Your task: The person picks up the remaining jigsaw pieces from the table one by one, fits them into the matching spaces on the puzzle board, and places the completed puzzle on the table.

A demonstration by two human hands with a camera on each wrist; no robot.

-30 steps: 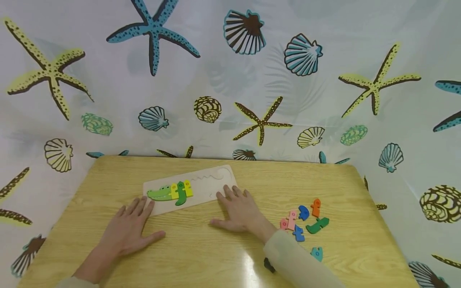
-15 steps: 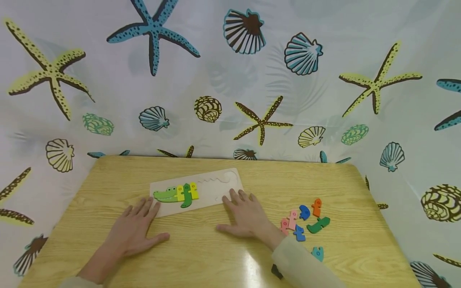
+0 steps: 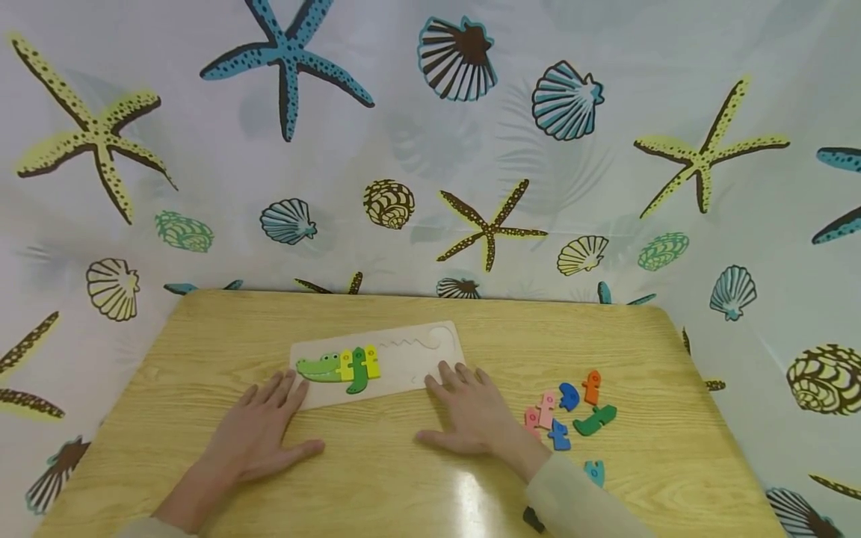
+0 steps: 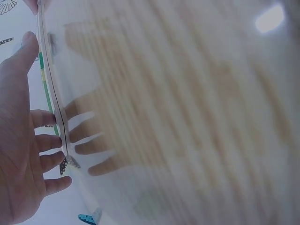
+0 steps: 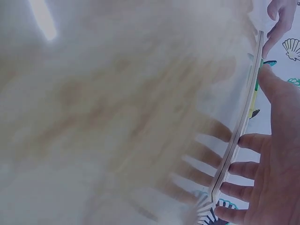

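A pale wooden puzzle board (image 3: 406,368) lies slightly slanted on the table. In its left half sit a green crocodile head piece (image 3: 319,370), two yellow pieces and a green leg piece (image 3: 359,377) between them. My left hand (image 3: 258,432) has its fingertips at the board's left end, thumb spread to the side. The fingertips of my right hand (image 3: 479,415) lie on the front right corner of the board. In the left wrist view, straight fingers of the left hand (image 4: 18,140) meet the board's edge (image 4: 54,98). The right wrist view shows the same for the right hand (image 5: 279,164).
Loose puzzle pieces lie right of the right hand: orange (image 3: 592,388), green (image 3: 595,421), pink (image 3: 547,409), blue (image 3: 559,435) and teal (image 3: 595,472) among them. A dark piece (image 3: 533,519) is partly hidden by the right sleeve (image 3: 578,497). A shell-patterned curtain (image 3: 430,149) hangs behind the table.
The board has slid right and slightly nearer, with both hands moving along at its ends. The loose pieces stay put, apart from the dark one by the right sleeve, which has shifted right.
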